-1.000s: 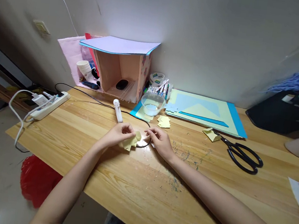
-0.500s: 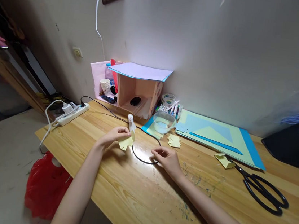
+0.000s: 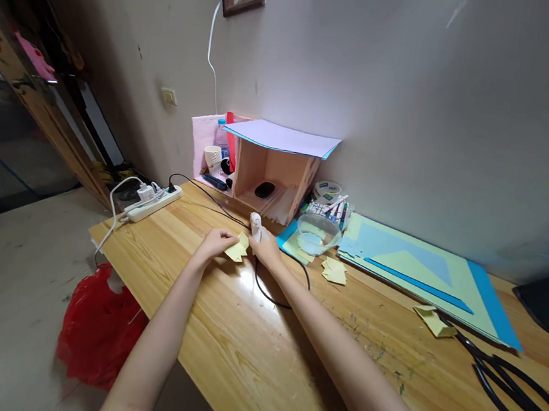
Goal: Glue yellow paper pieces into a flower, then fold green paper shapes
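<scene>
My left hand (image 3: pixel 213 246) pinches a small folded yellow paper piece (image 3: pixel 237 250) just above the table. Close beside it, my right hand (image 3: pixel 267 251) has its fingers round a white glue gun (image 3: pixel 255 222); part of the tool's body is hidden by them. A black cord (image 3: pixel 270 298) loops on the wood below the right forearm. Right of that hand lies another cut yellow paper piece (image 3: pixel 334 271). Scissors with black handles (image 3: pixel 515 385) rest at the right, a folded yellow paper (image 3: pixel 435 320) by their blades.
A clear plastic bowl (image 3: pixel 318 234) stands before some markers (image 3: pixel 338 208). Behind my hands is an open box (image 3: pixel 302 181) under a lilac sheet. Coloured paper sheets (image 3: pixel 492 305) lie along the wall. A power strip (image 3: pixel 155 204) sits at the left edge, above a red bag (image 3: pixel 99 331).
My right hand has moved left from the cord and taken hold of the glue gun. The left hand still holds its yellow paper, now tilted differently. The whole view has shifted leftward.
</scene>
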### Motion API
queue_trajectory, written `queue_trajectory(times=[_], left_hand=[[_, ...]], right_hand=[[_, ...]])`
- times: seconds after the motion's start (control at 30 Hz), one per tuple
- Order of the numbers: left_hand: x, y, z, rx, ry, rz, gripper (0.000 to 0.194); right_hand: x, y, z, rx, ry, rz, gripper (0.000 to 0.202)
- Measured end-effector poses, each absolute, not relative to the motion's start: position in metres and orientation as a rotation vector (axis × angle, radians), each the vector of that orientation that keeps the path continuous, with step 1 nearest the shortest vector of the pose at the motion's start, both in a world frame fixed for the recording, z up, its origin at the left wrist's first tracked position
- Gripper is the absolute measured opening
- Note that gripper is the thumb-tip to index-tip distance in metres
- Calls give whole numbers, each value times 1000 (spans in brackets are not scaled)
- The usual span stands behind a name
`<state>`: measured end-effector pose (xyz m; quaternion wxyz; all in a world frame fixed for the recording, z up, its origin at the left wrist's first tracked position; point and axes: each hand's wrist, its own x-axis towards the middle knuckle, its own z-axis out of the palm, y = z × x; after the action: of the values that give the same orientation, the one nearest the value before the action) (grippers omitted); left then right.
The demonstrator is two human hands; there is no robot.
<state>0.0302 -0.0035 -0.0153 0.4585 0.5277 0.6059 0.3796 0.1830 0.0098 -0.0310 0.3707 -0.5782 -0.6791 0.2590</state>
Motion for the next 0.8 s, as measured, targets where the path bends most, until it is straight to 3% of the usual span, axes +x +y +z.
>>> queue_trajectory(times=[0.07, 0.27, 0.4, 0.8], left_hand=[[27, 0, -20, 1302, 1535, 949, 23], [32, 6, -35, 1319, 1649, 1007, 20], [45, 5, -40, 1356, 1636, 996, 21], [65, -11, -31, 1460, 1555, 908, 16]], right_hand=[[183, 8, -26, -1495, -1746, 673, 13], [216, -32, -12, -1317, -1695, 632, 29], [241, -66, -8, -1260, -1716, 698, 27], [255, -90, -38, -1241, -1727, 871, 22]])
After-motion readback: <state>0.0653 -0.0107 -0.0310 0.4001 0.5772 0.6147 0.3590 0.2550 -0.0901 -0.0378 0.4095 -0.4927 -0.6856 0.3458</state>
